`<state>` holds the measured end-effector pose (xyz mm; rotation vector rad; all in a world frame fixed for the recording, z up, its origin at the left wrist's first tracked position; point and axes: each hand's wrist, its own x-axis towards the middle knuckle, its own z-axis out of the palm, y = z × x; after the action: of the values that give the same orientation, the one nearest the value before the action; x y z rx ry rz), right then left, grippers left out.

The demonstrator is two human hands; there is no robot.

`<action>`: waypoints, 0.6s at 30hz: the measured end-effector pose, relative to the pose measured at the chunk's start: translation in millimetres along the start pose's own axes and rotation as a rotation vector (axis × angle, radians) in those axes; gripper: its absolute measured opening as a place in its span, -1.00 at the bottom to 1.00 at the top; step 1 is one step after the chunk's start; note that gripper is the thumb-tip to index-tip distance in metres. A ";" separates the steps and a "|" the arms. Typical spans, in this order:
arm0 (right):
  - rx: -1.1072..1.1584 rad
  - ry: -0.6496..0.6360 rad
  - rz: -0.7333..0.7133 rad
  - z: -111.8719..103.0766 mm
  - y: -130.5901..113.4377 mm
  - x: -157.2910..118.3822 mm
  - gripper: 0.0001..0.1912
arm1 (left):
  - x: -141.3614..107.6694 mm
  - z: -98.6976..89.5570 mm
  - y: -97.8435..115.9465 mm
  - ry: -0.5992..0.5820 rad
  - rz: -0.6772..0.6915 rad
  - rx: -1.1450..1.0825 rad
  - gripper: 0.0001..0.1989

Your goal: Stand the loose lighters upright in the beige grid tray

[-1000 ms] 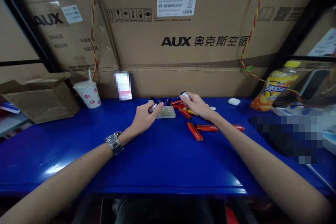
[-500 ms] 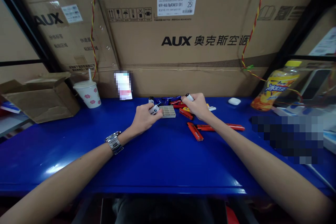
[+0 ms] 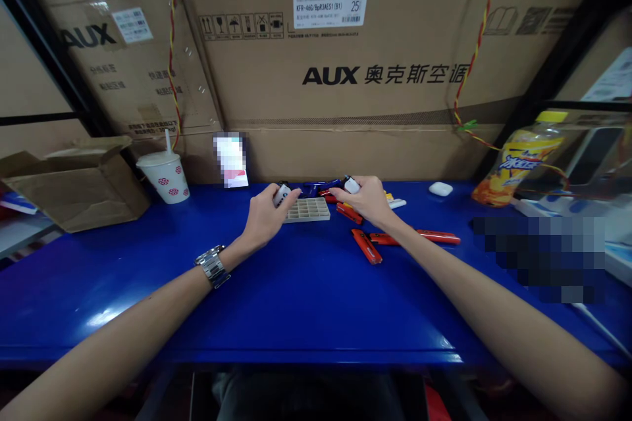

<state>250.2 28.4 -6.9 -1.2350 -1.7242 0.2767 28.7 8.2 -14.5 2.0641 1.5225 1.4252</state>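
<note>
My left hand point(image 3: 264, 214) is closed round a white lighter-like object point(image 3: 282, 194) with dark print, at the left end of a pale grid tray point(image 3: 311, 209). Right of the tray, my right hand point(image 3: 368, 199) grips another white lighter-like object point(image 3: 351, 185) with a dark end. Between and behind the hands lie several blue lighters point(image 3: 312, 189), partly hidden. A red lighter point(image 3: 349, 212) rests just below my right hand. Nearer on the table are another red lighter point(image 3: 366, 246) and further red ones point(image 3: 438, 237), partly behind my right forearm.
A white cup with a straw point(image 3: 170, 177), an open cardboard box point(image 3: 79, 184) and a blurred upright phone point(image 3: 231, 161) stand at the left. To the right are a white earbud case point(image 3: 440, 189) and a drink bottle point(image 3: 518, 161). Large cartons point(image 3: 345, 112) back the blue table point(image 3: 276, 302).
My left hand has moved left and slightly up with its white object, uncovering more of the tray. My right hand has shifted slightly, with its white object now tilted differently.
</note>
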 end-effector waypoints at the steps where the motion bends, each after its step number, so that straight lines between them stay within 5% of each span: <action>1: 0.010 -0.012 -0.020 -0.3 0.3 -0.1 -0.55 | 1.4 -0.1 -2.8 0.001 -0.009 -0.023 -0.63; 9: -0.014 -0.076 -0.051 -1.8 2.1 -0.8 -0.48 | 13.4 -8.1 -16.2 0.061 0.219 0.102 -0.75; 18: -0.088 -0.107 -0.090 -0.2 3.9 0.4 -0.47 | 16.3 -3.7 -32.2 -0.082 0.214 0.170 -0.68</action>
<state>252.7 30.4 -9.1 -1.2208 -1.8966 0.2186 5.8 34.6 -24.1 2.4178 1.4739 1.2996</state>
